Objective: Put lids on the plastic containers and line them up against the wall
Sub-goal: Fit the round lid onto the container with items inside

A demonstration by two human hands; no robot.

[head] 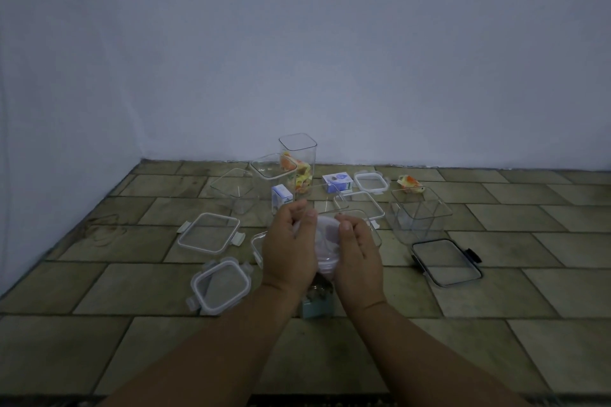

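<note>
Both hands meet over the floor's middle. My left hand (pixel 289 241) and my right hand (pixel 355 248) together grip a round clear container with a whitish lid (pixel 325 238) between them; its lower part is hidden by the palms. Clear lidless containers stand behind: a tall one with orange and yellow contents (pixel 298 165), a medium one (pixel 269 182), a low one at left (pixel 234 190) and a square one at right (pixel 420 211). Loose lids lie around: two white-rimmed at left (pixel 210 232) (pixel 221 284), a small one (pixel 371 185) near the wall, a black-rimmed one (pixel 446 261) at right.
The tiled floor (pixel 496 324) meets a pale wall (pixel 330 59) at the back and another at the left. Two small white-blue cartons (pixel 281 196) (pixel 338 182) and an orange-yellow packet (pixel 410 183) lie among the containers. A small bluish object (pixel 315 306) sits under my wrists.
</note>
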